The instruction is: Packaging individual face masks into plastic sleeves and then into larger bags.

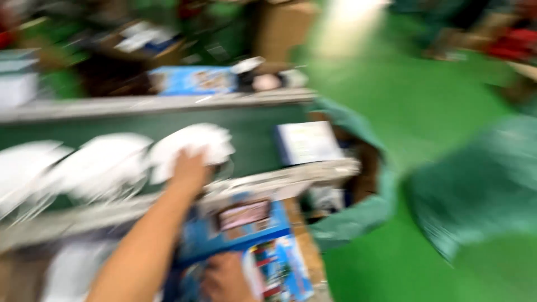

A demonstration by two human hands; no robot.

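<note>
The whole view is blurred by motion. My left hand (189, 170) reaches up from the lower left onto a white cup-shaped mask (193, 144) lying on a dark green conveyor belt (251, 126), and its fingers seem closed on the mask's lower edge. Two more white masks (106, 162) lie to its left on the belt. My right hand (224, 278) is at the bottom edge, gripping a blue printed box (279, 268). A second blue box (240, 226) lies just above it.
A grey rail (84, 215) edges the belt's near side. A white flat pack (307, 142) sits at the belt's right end over a green-lined bin (363, 215). Another blue box (190, 79) lies beyond the belt. Green floor (425, 106) and a green bag (481, 184) are on the right.
</note>
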